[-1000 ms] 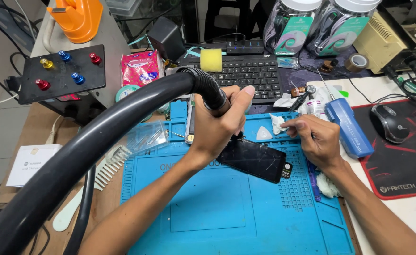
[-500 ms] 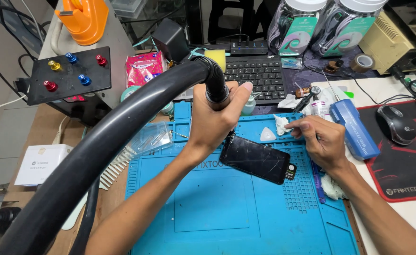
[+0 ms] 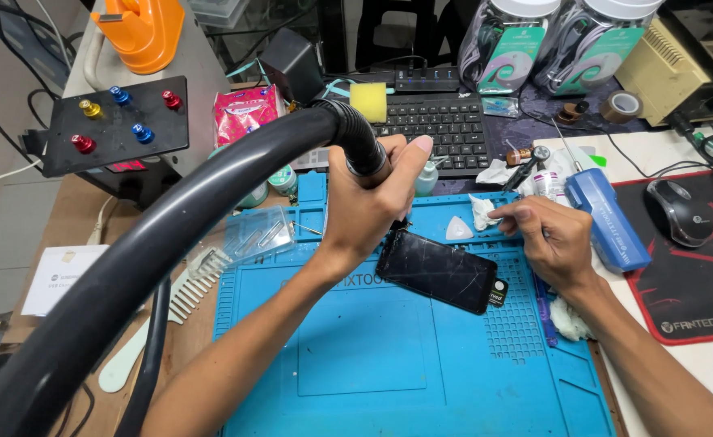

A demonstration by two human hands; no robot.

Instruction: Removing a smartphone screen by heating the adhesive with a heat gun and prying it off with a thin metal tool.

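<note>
My left hand (image 3: 368, 206) is clamped around the black hose (image 3: 211, 210) near its nozzle, above the cracked phone (image 3: 440, 270) on the blue mat (image 3: 389, 364). My right hand (image 3: 552, 240) pinches a white wipe (image 3: 482, 212) at the mat's far edge, beside the blue case (image 3: 607, 217).

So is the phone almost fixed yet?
Not yet, I think. The cracked phone already lies on the blue mat. The left hand aims the black hose at its top edge; the right hand pinches something small. Tools are out, so work seems left.
</note>
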